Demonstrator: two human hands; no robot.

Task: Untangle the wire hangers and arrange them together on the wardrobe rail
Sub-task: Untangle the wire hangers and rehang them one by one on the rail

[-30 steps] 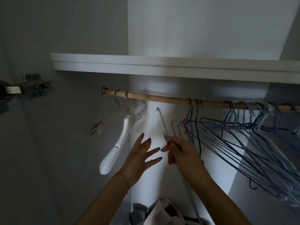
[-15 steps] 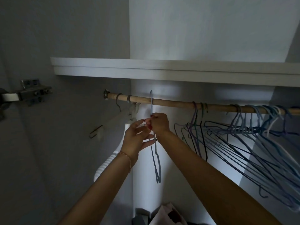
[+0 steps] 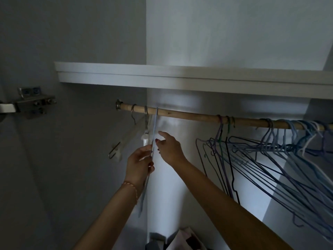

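Observation:
A wooden wardrobe rail (image 3: 189,115) runs under a white shelf. One light blue wire hanger (image 3: 154,123) hangs by its hook near the rail's left end. My left hand (image 3: 140,161) pinches this hanger's wire just below the neck. My right hand (image 3: 168,147) is right beside it, fingers loosely extended and off the wire. A tangled bunch of blue, purple and dark wire hangers (image 3: 270,156) hangs on the right part of the rail, splaying down to the right.
A white plastic hanger (image 3: 145,139) and a clear hanger with a metal clip (image 3: 115,152) hang at the rail's far left. The shelf (image 3: 180,78) sits just above. A door hinge (image 3: 34,103) is on the left wall. Folded items (image 3: 182,239) lie below.
The light blue hanger went from held below the rail to hooked on it near the left end. My right hand let go of it; my left hand took hold of its wire.

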